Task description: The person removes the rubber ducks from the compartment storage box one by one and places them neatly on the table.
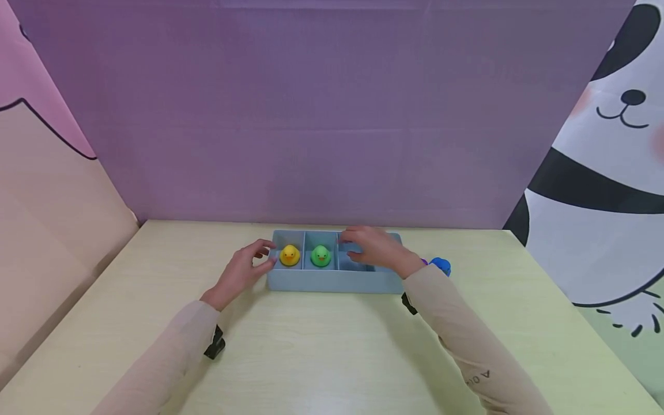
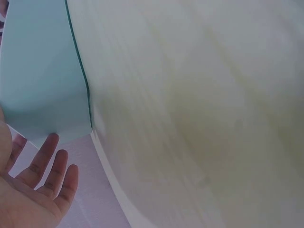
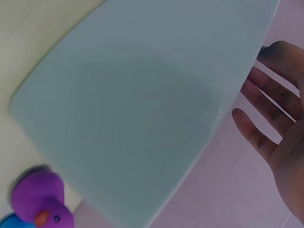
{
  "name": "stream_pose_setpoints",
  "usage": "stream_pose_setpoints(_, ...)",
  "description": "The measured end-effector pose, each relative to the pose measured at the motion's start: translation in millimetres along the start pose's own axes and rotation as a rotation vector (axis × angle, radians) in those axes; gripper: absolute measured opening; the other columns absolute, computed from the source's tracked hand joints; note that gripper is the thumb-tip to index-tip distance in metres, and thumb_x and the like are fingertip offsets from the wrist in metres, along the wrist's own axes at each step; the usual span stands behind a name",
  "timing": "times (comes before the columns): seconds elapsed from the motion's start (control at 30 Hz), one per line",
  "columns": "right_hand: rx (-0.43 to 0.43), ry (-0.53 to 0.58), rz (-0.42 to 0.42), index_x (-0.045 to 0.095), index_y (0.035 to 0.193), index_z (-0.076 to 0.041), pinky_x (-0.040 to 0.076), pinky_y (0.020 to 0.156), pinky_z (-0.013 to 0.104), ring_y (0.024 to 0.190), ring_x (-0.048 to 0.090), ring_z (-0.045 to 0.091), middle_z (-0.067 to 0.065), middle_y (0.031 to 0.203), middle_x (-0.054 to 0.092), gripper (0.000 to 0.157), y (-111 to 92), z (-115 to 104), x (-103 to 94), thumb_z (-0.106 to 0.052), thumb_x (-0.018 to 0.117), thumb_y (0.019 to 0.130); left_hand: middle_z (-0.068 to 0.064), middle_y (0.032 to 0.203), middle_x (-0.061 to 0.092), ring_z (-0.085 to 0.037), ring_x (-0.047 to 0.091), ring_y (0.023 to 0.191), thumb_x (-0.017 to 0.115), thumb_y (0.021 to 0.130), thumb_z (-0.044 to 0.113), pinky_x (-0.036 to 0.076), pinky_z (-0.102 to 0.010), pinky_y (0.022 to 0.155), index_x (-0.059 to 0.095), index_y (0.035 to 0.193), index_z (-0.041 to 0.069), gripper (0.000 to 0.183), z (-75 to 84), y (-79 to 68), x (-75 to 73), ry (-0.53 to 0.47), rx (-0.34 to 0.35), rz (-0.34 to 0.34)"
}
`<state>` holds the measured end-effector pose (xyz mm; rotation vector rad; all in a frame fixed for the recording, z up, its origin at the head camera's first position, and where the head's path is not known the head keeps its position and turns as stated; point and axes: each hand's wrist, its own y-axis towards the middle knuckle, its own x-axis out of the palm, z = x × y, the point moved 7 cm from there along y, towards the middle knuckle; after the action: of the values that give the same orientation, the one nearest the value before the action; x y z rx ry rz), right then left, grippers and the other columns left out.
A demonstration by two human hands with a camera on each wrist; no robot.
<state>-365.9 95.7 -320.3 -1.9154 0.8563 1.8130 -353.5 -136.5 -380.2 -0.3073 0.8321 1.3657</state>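
Zero grip: left hand [image 1: 240,272] and right hand [image 1: 381,250] had fingers [image 2: 42,159] spread at the box [image 1: 334,281], so a dropped right sleeve [image 1: 461,323] could've knocked the purple duck [image 3: 39,191].

Small dark marking [image 1: 478,378] on beige right sleeve [image 1: 467,340], head view: capital A [image 1: 485,374], upside down to camera; beside it, round character [image 1: 476,379], O or zero, cannot tell which. Further stroke [image 1: 469,381], nearer sleeve's lower edge, too small to read. Line slanted.
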Motion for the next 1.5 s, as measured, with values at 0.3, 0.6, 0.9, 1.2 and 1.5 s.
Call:
stream_pose_setpoints(0.3,0.014,-0.003,-0.033,0.06,0.114,-0.006,0.049,0.089,0.035,0.104,0.058,0.022,0.008,0.113,0.062,0.032,16.4,-8.9,5.3,-0.01,0.065,0.083,-0.015,0.116,0.06,-0.035,0.054,0.107,0.058,0.089,0.023,0.044,-0.051,0.092,0.052,0.122,0.01,0.036,1.2,-1.0,-1.4,-0.009,-0.01,-0.012)
stream_pose_setpoints(0.6,0.007,0.004,-0.043,0.061,0.114,-0.007,0.047,0.091,0.035,0.105,0.057,0.021,0.006,0.115,0.062,0.031,30.3,-13.6,10.1,-0.011,0.064,0.084,-0.014,0.114,0.061,-0.034,0.054,0.107,0.059,0.089,0.024,0.044,-0.05,0.091,0.053,0.122,0.011,0.036,3.4,-0.8,-1.8,-0.002,-0.007,-0.012)
stream_pose_setpoints(0.9,0.027,-0.034,-0.041,0.063,0.11,-0.01,0.048,0.088,0.034,0.102,0.057,0.019,0.003,0.111,0.063,0.028,41.7,-13.7,22.7,-0.012,0.066,0.082,-0.014,0.114,0.061,-0.035,0.054,0.107,0.059,0.089,0.024,0.044,-0.05,0.092,0.053,0.121,0.011,0.036,5.1,-0.4,-1.6,-0.003,-0.012,-0.018)
stream_pose_setpoints(1.2,0.053,-0.105,-0.059,0.064,0.107,-0.014,0.05,0.084,0.033,0.098,0.057,0.017,0.002,0.106,0.063,0.024,46.8,-14.1,31.2,-0.012,0.065,0.083,-0.016,0.116,0.06,-0.036,0.053,0.108,0.058,0.089,0.023,0.044,-0.051,0.092,0.053,0.122,0.009,0.036,4.9,-1.4,-1.5,-0.012,-0.013,-0.021)
stream_pose_setpoints(1.5,0.095,-0.126,-0.106,0.062,0.11,-0.016,0.049,0.084,0.036,0.103,0.055,0.018,0.002,0.11,0.06,0.027,49.1,-14.9,34.7,-0.011,0.064,0.084,-0.018,0.115,0.06,-0.036,0.054,0.107,0.058,0.089,0.024,0.044,-0.051,0.091,0.053,0.121,0.01,0.036,6.2,-3.4,-3.5,-0.008,-0.005,-0.01)
